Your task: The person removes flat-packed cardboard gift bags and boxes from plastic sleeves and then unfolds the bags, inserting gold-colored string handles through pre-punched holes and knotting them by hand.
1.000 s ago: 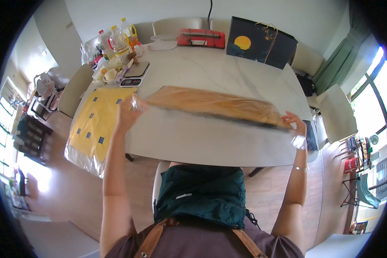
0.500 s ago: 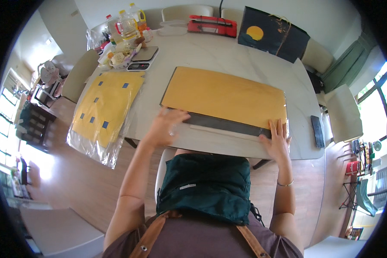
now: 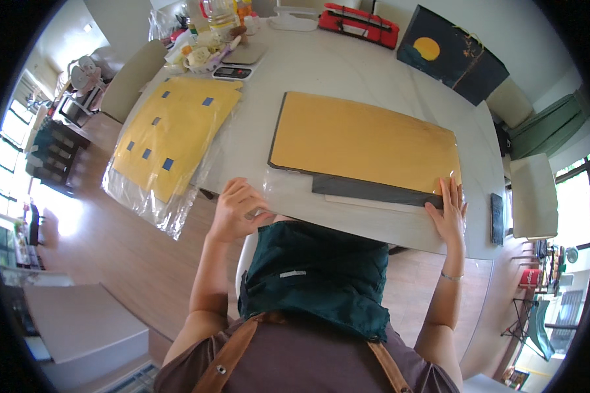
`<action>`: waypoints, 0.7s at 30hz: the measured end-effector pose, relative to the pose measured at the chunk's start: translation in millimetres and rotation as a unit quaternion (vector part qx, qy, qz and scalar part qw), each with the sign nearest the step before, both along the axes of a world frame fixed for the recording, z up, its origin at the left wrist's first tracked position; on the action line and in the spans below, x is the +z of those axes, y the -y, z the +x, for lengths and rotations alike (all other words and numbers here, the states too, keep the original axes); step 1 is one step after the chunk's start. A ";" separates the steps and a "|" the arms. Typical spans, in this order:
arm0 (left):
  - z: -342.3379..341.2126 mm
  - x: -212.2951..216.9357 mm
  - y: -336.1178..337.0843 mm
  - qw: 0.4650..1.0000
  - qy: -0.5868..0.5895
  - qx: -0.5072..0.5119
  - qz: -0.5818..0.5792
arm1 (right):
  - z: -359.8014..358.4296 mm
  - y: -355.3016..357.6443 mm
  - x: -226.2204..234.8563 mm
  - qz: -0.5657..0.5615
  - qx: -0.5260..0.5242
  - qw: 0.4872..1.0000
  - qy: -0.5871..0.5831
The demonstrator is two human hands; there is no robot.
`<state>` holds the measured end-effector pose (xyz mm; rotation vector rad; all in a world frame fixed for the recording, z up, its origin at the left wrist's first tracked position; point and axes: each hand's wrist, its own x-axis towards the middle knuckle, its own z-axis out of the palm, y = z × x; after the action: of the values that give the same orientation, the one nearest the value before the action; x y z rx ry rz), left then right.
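On the table in front of me lies a flat tan-gold sheet [image 3: 367,141] with a dark border, apparently in clear plastic that shines at its right edge. A dark grey strip [image 3: 373,190] sticks out from under its near side, with a pale strip [image 3: 367,204] below that. My right hand [image 3: 448,213] rests on the sheet's lower right corner, fingers spread. Off the table's near edge, left of the sheet, my left hand [image 3: 238,211] is raised. Its fingers are loosely curled and its thumb is apart; nothing shows in it.
Yellow sheets with dark squares [image 3: 177,137] lie in a clear bag overhanging the table's left edge. Behind them are a kitchen scale [image 3: 233,73], bottles and small items. A red case [image 3: 358,27] and black box [image 3: 452,56] stand far back; a dark phone-like slab [image 3: 497,219] lies right.
My left hand has left the sheet's near left corner and drawn back toward me. My right hand stays on the right corner. The whole view has shifted.
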<state>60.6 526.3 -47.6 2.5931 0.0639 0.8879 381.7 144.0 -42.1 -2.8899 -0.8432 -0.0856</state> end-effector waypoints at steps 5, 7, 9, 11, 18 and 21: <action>10.2 11.8 34.3 0.999 0.001 0.024 0.038 | -59.4 -38.3 -19.5 0.037 0.110 0.993 0.034; 20.0 7.8 56.2 0.998 -0.027 0.001 0.054 | -108.2 -71.6 -4.4 0.016 0.206 0.977 0.051; 29.0 -6.7 71.3 0.996 -0.021 -0.041 0.080 | -140.5 -88.3 -2.1 0.017 0.260 0.965 0.038; 36.3 -9.1 80.7 0.993 0.010 -0.064 0.102 | -162.5 -94.3 -10.2 0.030 0.289 0.956 0.044; 34.3 -16.2 87.7 0.992 0.063 -0.063 0.087 | -170.2 -87.3 -23.9 0.102 0.311 0.942 0.073; 37.2 -14.5 86.4 0.992 0.071 -0.067 0.078 | -158.2 -67.9 -23.8 0.108 0.292 0.947 0.081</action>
<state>97.8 440.0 -62.1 2.6298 -0.2258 1.0624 223.5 211.9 -65.9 -2.3435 -1.5687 -0.3308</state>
